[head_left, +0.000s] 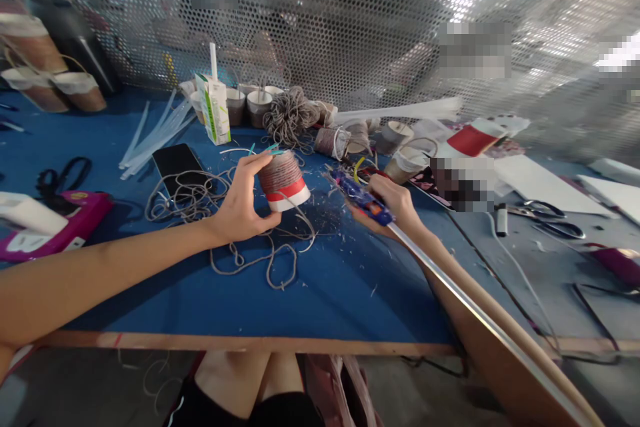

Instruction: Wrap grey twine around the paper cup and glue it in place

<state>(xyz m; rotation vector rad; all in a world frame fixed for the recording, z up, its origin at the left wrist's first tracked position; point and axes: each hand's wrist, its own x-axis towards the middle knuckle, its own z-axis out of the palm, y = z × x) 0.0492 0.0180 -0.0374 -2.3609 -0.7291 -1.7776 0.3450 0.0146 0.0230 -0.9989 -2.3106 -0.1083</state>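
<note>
While the left hand (243, 200) is curved partly open around a cord-wrapped cup (284, 182), with fingers at its narrow end and the thumb by the white rim, the right hand (395, 204) is closed around a blue glue gun (363, 197). The cup is tilted, wide end lowest, in front of the person and left of the gun; whether it touches the counter (350, 294) I cannot tell. The nozzle points towards the cup but is apart from it

Good handling here, as I judge it, rests on a light, even pinch at the two ends, so that the wound side stays uncovered and the paper wall does not buckle. The nozzle is best brought in well clear of the fingertips, with a thin bead laid close to the cord's edge, because a thick one could ooze over the red band (293, 192). The long clear glue stick (450, 280) runs back from the gun along the right forearm, so smooth wrist turns would stop it from dragging or levering the tip aside

Loose grey cord (280, 250) lies in loops beneath and beside the cup, some over the black phone (180, 167); enough slack free of snags would help the turns lie snug. Farther out stand a drink carton (215, 107) and a tangled cord bundle (290, 117), with scissors (555, 217) at the right
</note>
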